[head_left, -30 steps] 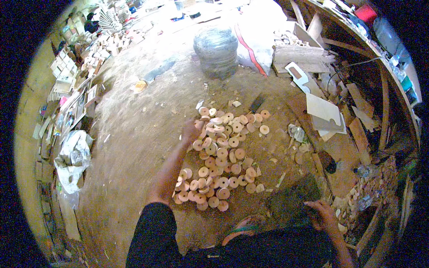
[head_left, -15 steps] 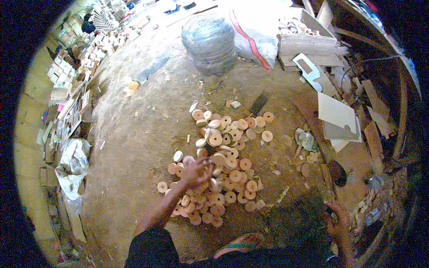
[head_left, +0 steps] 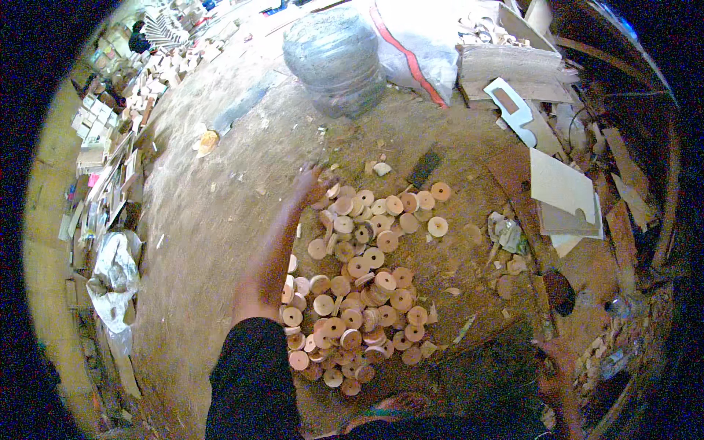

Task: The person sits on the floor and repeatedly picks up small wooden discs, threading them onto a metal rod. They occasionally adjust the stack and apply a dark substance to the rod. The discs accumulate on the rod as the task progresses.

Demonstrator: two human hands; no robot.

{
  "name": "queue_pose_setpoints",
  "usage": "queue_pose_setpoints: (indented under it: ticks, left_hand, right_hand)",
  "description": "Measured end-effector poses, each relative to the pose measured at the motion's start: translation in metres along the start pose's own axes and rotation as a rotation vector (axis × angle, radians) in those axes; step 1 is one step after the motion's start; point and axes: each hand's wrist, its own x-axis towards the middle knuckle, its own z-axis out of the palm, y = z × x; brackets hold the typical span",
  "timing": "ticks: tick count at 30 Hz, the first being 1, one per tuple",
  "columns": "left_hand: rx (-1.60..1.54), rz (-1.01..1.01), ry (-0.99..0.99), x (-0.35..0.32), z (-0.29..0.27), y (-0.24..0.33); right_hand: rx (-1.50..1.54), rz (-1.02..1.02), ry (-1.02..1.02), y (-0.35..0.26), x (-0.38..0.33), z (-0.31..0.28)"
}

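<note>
Left arm: the dark sleeve [head_left: 253, 374] ends around the elbow; from there the bare forearm [head_left: 265, 268] reaches well forward, slanting slightly inward toward the grip.
Left grip: this hand [head_left: 314, 183] is low at the far left edge of the discs, its knuckles up and its fingers turned inward to the right. They look curled and close together, but blur hides the fingertips, and whether a disc is held I cannot tell.
Wooden discs: the loose pile [head_left: 352, 318], pale rounds with centre holes, lies on the floor [head_left: 198, 242]. It begins at the left grip's fingers and spreads right and back toward the body, some discs flat, others leaning or overlapping.
Right grip: this hand [head_left: 555, 361] is back near the body, well apart from the discs and to their right, its arm coming up from the lower edge. It is dim and blurred; how wide it stands, or whether it holds anything, I cannot tell.
Dark block: the flat piece [head_left: 424, 169] lies well right of the left grip, just beyond the discs.
</note>
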Motion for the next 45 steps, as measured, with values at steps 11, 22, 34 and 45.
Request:
queue_pose_setpoints:
  ticks: [11, 22, 34, 45]
  left_hand:
    - [-0.067, 0.146, -0.093, -0.095, -0.009, 0.058]
    - [-0.304, 0.364, -0.475, -0.217, -0.031, 0.150]
    - [-0.239, -0.009, -0.423, -0.012, 0.037, 0.095]
    - [-0.264, 0.316, -0.143, -0.148, 0.046, 0.141]
  right_hand:
    - [-0.001, -0.047, -0.036, 0.004, -0.006, 0.002]
    - [0.035, -0.076, -0.010, 0.011, -0.001, 0.010]
    - [0.007, -0.120, 0.031, 0.004, -0.007, 0.000]
    - [0.046, -0.115, 0.011, 0.007, -0.016, 0.002]
